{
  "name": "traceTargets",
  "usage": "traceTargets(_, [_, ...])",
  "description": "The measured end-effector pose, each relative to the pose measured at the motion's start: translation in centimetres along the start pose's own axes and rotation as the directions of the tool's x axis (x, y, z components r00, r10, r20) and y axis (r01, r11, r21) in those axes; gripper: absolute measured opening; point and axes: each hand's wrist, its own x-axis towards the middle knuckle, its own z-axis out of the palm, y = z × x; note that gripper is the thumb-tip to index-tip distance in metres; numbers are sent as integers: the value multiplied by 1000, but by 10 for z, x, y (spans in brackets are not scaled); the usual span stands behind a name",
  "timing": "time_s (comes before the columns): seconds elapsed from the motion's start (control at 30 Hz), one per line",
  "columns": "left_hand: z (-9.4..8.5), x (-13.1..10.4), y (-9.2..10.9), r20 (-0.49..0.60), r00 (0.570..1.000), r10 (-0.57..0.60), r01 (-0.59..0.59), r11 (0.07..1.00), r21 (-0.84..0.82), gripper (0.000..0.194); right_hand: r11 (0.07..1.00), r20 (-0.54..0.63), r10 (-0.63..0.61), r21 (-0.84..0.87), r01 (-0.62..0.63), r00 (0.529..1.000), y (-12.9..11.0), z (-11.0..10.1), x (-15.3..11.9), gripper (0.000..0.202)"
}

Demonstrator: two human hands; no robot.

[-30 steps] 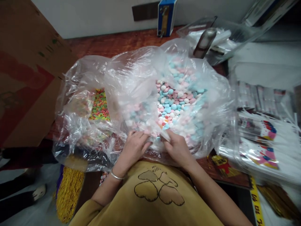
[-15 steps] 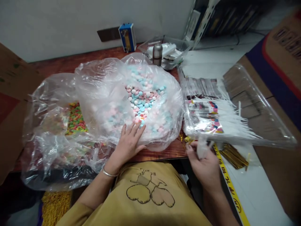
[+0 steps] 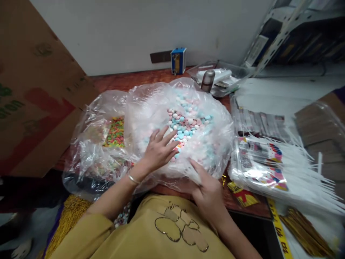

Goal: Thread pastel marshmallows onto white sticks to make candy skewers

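Note:
Pink, white and blue round candies (image 3: 185,131) lie in a large clear plastic bag (image 3: 148,97) with its mouth spread wide. My left hand (image 3: 161,148), fingers spread, reaches over the candies at the bag's near left side. At the near edge, my right hand (image 3: 207,187) pinches a small translucent plastic bag (image 3: 192,172), blurred by motion. Left of the candies, another clear bag (image 3: 86,122) holds small red, yellow and green ring-shaped pieces (image 3: 115,133).
A clear tray of packets with white sticks (image 3: 258,158) stands at the right. Gold twist ties (image 3: 307,230) and a gold wrapper (image 3: 242,194) lie nearer. A cardboard box (image 3: 35,90) rises at left. Behind are a dark bottle (image 3: 207,81) and a blue box (image 3: 178,61).
My right hand has moved left from beside the tray to the candy bag, bringing the small plastic bag. My left hand has lifted and shifted over the candies. The view has turned left.

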Motion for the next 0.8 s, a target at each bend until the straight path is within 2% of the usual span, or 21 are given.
traceTargets(0.07, [2, 31, -20, 89, 996, -4, -3, 996, 89, 41, 999, 106, 30, -33, -26, 994, 1, 24, 38, 57])
traceTargets(0.13, [7, 62, -52, 135, 986, -92, 70, 985, 160, 58, 981, 151, 153, -140, -132, 977, 13, 42, 68, 63])
traceTargets(0.2, [14, 89, -91, 118, 969, -216, 186, 957, 223, 72, 929, 96, 315, -236, -286, 944, 31, 50, 84, 68])
traceTargets(0.27, [24, 109, -127, 85, 936, -343, 317, 921, 228, 81, 855, -6, 461, -265, -446, 888, 53, 48, 85, 69])
traceTargets(0.37, [42, 125, -160, 143, 865, -482, 462, 874, 152, 79, 819, -124, 534, -168, -549, 836, 78, 40, 73, 69])
traceTargets(0.4, [47, 127, -164, 163, 847, -506, 489, 862, 131, 76, 818, -147, 541, -138, -559, 828, 83, 37, 68, 70])
traceTargets(0.47, [54, 130, -164, 163, 839, -519, 509, 855, 104, 71, 815, -151, 556, -92, -572, 817, 85, 33, 62, 68])
traceTargets(0.53, [54, 132, -157, 134, 846, -516, 508, 857, 90, 67, 813, -121, 573, -38, -580, 811, 80, 31, 59, 65])
traceTargets(0.6, [47, 135, -149, 110, 854, -508, 500, 861, 96, 58, 835, -96, 551, 45, -549, 829, 69, 29, 62, 59])
traceTargets(0.67, [39, 141, -138, 60, 888, -455, 447, 887, 119, 40, 876, -75, 476, 133, -464, 876, 57, 28, 73, 51])
traceTargets(0.73, [33, 146, -124, 10, 948, -317, 314, 943, 108, 25, 914, -61, 373, 196, -355, 926, 50, 28, 93, 46])
traceTargets(0.8, [34, 148, -107, 45, 985, -169, 168, 985, 23, 22, 946, -112, 283, 198, -258, 953, 54, 27, 121, 48])
